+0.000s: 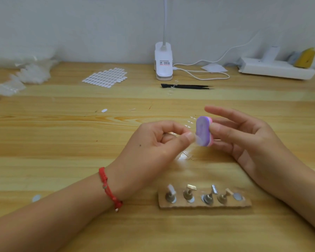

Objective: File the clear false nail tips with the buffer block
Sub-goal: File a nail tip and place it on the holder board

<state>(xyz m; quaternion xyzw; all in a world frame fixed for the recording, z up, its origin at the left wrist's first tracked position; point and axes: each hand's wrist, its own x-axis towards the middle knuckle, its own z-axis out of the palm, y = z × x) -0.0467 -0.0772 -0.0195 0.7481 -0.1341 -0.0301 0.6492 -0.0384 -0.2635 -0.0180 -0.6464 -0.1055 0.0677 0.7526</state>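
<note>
**Clear nail tip meets purple buffer block above wooden table**

A wooden table (62, 160) carries the whole scene, its far edge against a pale wall. Above its middle, toward the near edge, a person's two bare hands face each other. The left hand (153, 142), with a red cord bracelet (108, 188) on its wrist, has its fingers curled in and pinches a clear false nail tip (198, 140) between thumb and forefinger. The right hand (244, 135) grips the buffer block (204, 130) between the thumb and the fingers behind it, the forefinger stretched out straight above.

At the far right corner lies a white power strip (276, 69). Clear plastic bags (31, 73) sit heaped at the far left corner, and a sheet of white oval tabs (105, 77) lies between them and a white clip lamp (163, 60) at the middle of the far edge. Near the near edge, below the hands, a cardboard strip (204, 205) holds a row of small metal stands. Black tweezers (185, 86) lie just in front of the lamp.

The block, purple-faced with a pink edge, is held upright, clear of the table. The nail tip overlaps the lower part of the purple face; blur hides whether they touch.
</note>
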